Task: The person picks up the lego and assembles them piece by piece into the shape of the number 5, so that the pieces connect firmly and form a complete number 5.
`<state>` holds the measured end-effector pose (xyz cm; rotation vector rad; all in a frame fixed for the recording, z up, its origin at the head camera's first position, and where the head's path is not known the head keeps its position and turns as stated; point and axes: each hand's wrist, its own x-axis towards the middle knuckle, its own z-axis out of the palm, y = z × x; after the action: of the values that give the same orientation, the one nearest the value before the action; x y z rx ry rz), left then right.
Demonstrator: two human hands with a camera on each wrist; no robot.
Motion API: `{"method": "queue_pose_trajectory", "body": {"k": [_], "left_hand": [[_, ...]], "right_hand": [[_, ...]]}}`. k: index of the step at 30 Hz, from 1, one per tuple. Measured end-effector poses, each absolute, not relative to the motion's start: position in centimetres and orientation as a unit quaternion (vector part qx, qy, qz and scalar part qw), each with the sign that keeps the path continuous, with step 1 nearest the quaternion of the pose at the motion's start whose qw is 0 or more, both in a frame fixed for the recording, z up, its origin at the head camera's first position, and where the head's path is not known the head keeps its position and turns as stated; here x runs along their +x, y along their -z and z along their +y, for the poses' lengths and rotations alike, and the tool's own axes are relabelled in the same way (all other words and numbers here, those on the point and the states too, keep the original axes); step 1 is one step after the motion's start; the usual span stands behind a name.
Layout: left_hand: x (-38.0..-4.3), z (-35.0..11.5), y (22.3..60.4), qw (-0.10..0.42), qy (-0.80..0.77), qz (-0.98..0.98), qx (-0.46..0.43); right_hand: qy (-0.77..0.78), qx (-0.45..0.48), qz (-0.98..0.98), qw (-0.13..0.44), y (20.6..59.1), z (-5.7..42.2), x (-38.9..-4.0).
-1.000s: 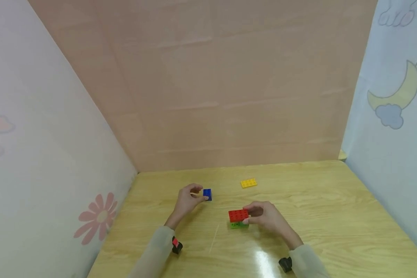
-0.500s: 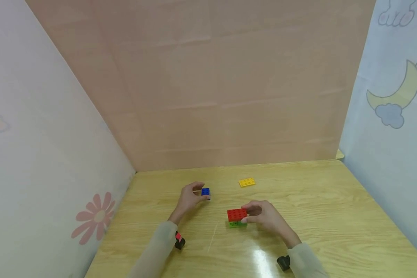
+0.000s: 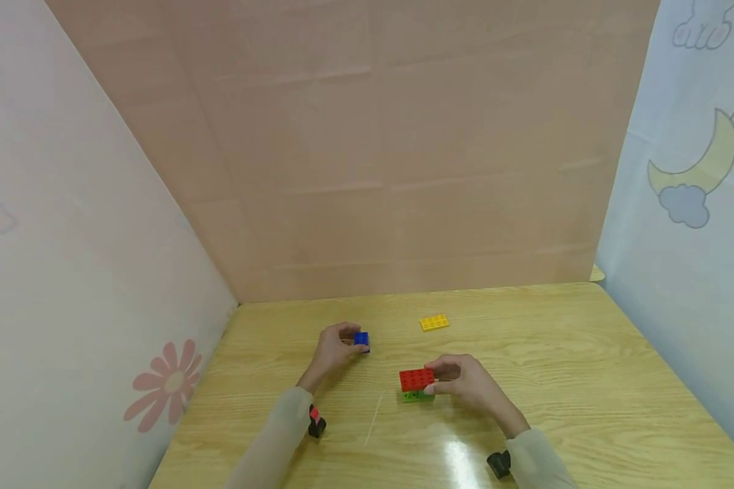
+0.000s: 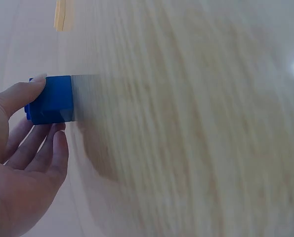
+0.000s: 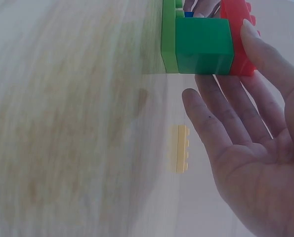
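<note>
Three pieces make up the stack: a light green plate at the base, a dark green brick standing on one end of it, and a red piece across the top, studs up. The stack rests on the surface, a little right of centre in the head view. Right hand: grip clamped on the stack's right end, thumb against the near side of the red piece, fingers along the far side.

Farther back and to the left, one blue brick, upright, studs up, its base at the surface. Left hand: grip clamped on the blue brick, thumb on the near side, fingers on the far side. Blue brick and stack are apart.

Beyond both hands, one yellow plate lies flat, studs up, near the back edge; neither hand touches it.

Both arms wear pale sleeves. Behind the surface, a plain tan backdrop; side panels carry a pink flower at left and a yellow moon at right.
</note>
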<state>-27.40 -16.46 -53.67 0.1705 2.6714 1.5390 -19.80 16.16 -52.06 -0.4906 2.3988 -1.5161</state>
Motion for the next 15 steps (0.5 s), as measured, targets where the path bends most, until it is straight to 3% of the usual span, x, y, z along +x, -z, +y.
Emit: {"method": "queue_pose_trajectory", "body": {"k": [15], "left_hand": [[-27.65,-17.03,54.64,0.046,-0.506,0.858,0.07]], "right_hand": [[0.529,-0.17,0.821,0.132,52.43,16.39,-20.05]]}}
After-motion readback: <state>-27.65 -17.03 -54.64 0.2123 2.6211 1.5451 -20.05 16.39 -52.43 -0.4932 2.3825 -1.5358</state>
